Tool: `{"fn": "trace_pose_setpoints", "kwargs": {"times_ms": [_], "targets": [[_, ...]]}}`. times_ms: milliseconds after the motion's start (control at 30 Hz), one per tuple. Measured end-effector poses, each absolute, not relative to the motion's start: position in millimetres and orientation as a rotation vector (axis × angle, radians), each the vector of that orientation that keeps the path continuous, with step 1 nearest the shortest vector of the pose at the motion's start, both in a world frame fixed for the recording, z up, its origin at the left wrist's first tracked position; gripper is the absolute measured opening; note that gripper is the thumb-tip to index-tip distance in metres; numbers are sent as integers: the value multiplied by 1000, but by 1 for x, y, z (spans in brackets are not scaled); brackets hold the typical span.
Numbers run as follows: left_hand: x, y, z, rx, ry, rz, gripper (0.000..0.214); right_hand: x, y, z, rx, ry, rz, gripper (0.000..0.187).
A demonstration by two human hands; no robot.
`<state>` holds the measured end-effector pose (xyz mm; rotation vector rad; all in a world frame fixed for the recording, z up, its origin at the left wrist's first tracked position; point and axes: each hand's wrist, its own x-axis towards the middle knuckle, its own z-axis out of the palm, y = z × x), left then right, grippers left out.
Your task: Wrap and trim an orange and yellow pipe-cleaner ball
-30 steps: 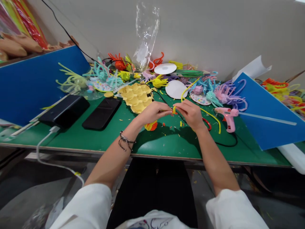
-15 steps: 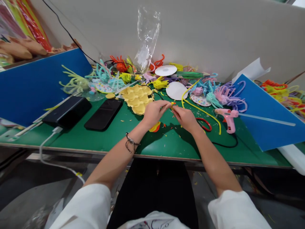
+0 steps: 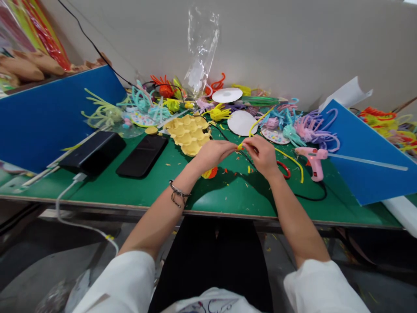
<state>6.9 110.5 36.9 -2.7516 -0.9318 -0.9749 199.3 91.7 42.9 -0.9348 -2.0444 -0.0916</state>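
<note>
My left hand (image 3: 215, 153) and my right hand (image 3: 263, 155) meet above the green table, fingertips pinched together. Between them is a small yellow piece of pipe cleaner (image 3: 240, 147) with a bit of orange at it; the fingers cover much of it. Longer yellow pipe cleaners (image 3: 288, 157) lie on the table behind and to the right of my right hand. Beneath my left wrist sits a round yellow-and-orange fuzzy piece (image 3: 211, 172), partly hidden. A red loop, like a scissors handle (image 3: 286, 170), shows past my right forearm.
A yellow egg-carton tray (image 3: 189, 134), a black phone (image 3: 142, 157) and a black box (image 3: 93, 153) lie left. The pink glue gun (image 3: 315, 163) is right, beside a slanted blue panel (image 3: 374, 161). White discs (image 3: 243, 123) and colourful pipe-cleaner pieces line the back. Scraps dot the table.
My right hand has turned, raised its knuckles and shifted slightly right. My left hand has moved a little right, and more of the yellow piece shows between the fingertips.
</note>
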Motion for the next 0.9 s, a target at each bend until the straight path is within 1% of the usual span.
{"fn": "trace_pose_setpoints", "kwargs": {"times_ms": [67, 167, 233, 333, 400, 500, 600, 733, 900], "targets": [[8, 109, 37, -2825, -830, -1063, 39, 201, 92, 43, -911, -1995, -19, 25], [11, 105, 39, -2930, -767, -1182, 39, 200, 94, 42, -911, -1954, 115, 26], [13, 103, 40, -2947, -815, -1279, 39, 198, 95, 38, -936, -1960, 165, 28], [16, 101, 39, -2808, -1053, -1376, 42, 195, 99, 31, -986, -2042, 156, 31], [16, 101, 37, -2660, -1247, -1325, 44, 193, 101, 26, -1000, -2103, 138, 30], [17, 102, 37, -2491, -1488, -1117, 44, 191, 104, 20, -1010, -2166, 114, 29], [16, 102, 38, -2437, -1623, -911, 41, 190, 103, 18, -1038, -2231, 72, 31], [15, 104, 40, -2495, -1606, -793, 36, 191, 97, 24, -1087, -2315, -9, 34], [8, 107, 46, -2756, -1383, -664, 24, 194, 92, 34, -1077, -2325, -107, 40]]}}
